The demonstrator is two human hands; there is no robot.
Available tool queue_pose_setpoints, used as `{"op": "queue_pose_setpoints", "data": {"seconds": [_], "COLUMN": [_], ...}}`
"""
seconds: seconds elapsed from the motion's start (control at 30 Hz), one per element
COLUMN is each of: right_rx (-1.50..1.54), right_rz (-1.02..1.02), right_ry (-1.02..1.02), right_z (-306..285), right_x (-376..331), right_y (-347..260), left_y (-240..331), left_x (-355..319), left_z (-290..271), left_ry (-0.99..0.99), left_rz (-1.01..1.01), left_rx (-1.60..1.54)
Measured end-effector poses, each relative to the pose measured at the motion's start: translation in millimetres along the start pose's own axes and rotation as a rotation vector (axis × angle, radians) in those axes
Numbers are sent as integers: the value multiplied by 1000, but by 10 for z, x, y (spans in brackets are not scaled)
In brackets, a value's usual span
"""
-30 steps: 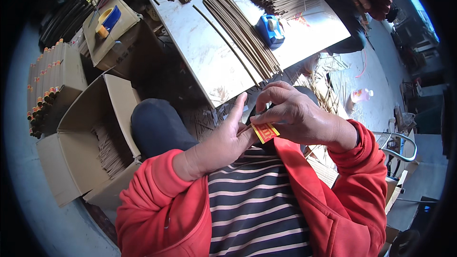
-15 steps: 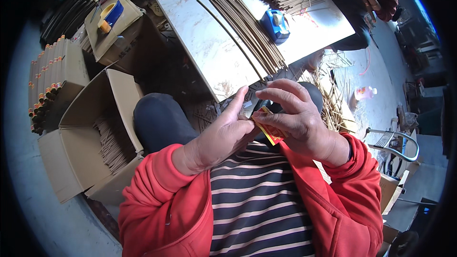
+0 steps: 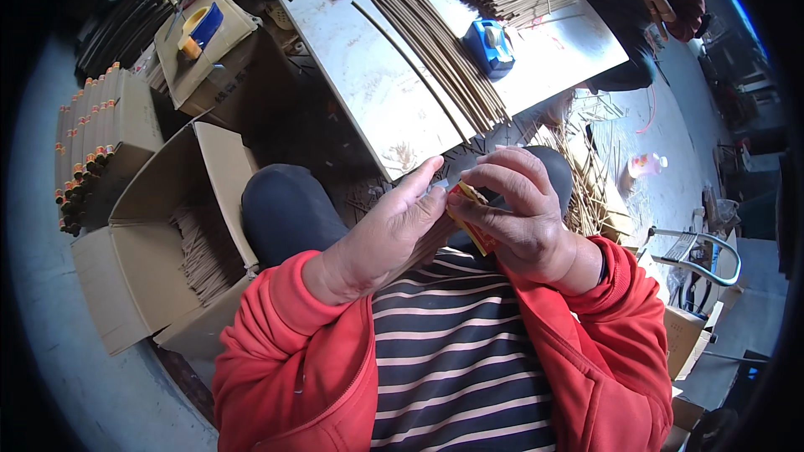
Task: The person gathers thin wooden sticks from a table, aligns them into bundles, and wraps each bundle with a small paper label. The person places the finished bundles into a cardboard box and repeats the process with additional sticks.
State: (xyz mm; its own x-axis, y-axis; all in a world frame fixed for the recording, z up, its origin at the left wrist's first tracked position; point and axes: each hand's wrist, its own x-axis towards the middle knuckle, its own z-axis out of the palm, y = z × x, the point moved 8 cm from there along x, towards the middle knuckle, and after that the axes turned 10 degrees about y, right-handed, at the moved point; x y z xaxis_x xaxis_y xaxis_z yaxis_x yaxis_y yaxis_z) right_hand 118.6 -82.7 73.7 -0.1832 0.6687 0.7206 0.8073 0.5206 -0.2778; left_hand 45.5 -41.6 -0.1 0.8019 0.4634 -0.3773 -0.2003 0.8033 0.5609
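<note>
Only the head view to go on here. Room was tight: I saw the metal table (image 3: pixel 360 75) edge sitting just past the knees, with an open cardboard box (image 3: pixel 134 285) of sticks crowding the left side and loose sticks littering the floor on the right. The hands worked in the small gap between table edge and chest, above the lap.

The red and yellow wrapper (image 3: pixel 471 219) sat pinched in the right hand (image 3: pixel 523 222), fingers curled narrow around it, thumb on top. The left hand (image 3: pixel 389 234) lay flat and open-fingered just beside it, fingertips touching the wrapper's near end. A row of long sticks (image 3: pixel 440 54) lay on the table, well apart from both hands, next to a blue tape dispenser (image 3: pixel 490 44).
</note>
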Motion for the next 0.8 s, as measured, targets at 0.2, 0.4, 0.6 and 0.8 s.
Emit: {"op": "queue_pose_setpoints", "data": {"seconds": [0.2,0.4,0.6,0.8], "right_rx": [42,83,127,200], "right_rz": [-22,-63,-108,-128], "right_ry": [56,108,136,92], "right_z": [29,45,75,80], "right_x": [5,-3,-11,52], "right_y": [0,7,24,27], "left_y": [76,59,26,72], "left_x": [-51,-75,-63,-98], "left_z": [27,-34,-111,-44], "left_ry": [-113,-88,-52,-33], "left_rz": [-28,-32,-49,-65], "left_rx": [124,169,123,63]}}
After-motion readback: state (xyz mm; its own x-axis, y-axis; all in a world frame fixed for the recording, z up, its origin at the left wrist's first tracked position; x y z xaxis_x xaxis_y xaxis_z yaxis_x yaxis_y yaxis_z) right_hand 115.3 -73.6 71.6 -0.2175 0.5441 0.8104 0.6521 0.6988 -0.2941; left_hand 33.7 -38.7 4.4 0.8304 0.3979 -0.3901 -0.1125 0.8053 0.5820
